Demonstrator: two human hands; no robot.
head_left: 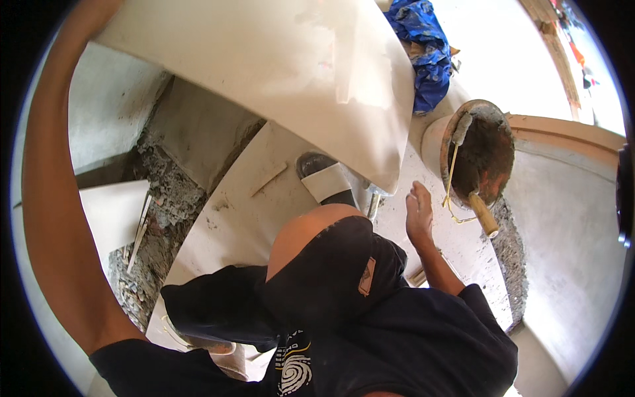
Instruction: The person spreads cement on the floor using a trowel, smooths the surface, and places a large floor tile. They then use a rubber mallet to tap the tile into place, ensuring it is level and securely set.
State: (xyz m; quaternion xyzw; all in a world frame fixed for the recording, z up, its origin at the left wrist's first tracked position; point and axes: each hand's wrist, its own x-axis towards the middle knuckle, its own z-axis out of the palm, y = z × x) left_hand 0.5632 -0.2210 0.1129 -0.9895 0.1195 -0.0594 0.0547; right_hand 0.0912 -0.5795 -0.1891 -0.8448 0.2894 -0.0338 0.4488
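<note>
A large pale tile point(264, 59) fills the upper middle, overlapping another pale tile point(228, 192) on the floor. At its upper-left edge is my left hand point(99, 14), arm stretched far forward; its fingers are out of sight, so I cannot make out the grip. My right hand point(419, 213) is held off the tile's near right corner, fingers stretched out and nothing in them. A shiny metal piece point(374, 204) shows below that corner, its kind unclear. To the right is a mortar-crusted bucket point(433, 149) with a wooden-handled tool point(486, 217) in it.
Rough grey mortar and rubble point(165, 192) lie in a gap at left, with a tile piece point(116, 212) and thin strips point(137, 238). A crumpled blue sheet point(426, 56) is beyond the large tile. Grey walls point(569, 245) flank me; my sandalled foot point(324, 178) stands on the lower tile.
</note>
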